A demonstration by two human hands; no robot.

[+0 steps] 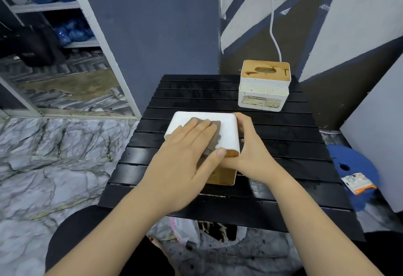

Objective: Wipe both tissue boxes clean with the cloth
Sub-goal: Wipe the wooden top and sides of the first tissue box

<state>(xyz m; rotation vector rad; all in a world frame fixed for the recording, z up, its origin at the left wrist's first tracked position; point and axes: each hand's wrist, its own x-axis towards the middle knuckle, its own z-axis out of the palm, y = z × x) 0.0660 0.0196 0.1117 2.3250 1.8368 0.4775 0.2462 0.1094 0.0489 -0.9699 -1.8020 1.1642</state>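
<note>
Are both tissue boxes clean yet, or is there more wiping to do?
Not finished. The left hand presses the cloth on the near box, which the right hand steadies. The far box sits untouched and still looks speckled, so it's left.

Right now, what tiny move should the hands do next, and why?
Probably slide the left hand and the cloth under it toward the bare far-left part of the near tissue box. The flat fingers cover only the box's middle, and the right hand steadies its right end. The speckled far tissue box waits untouched.
</note>
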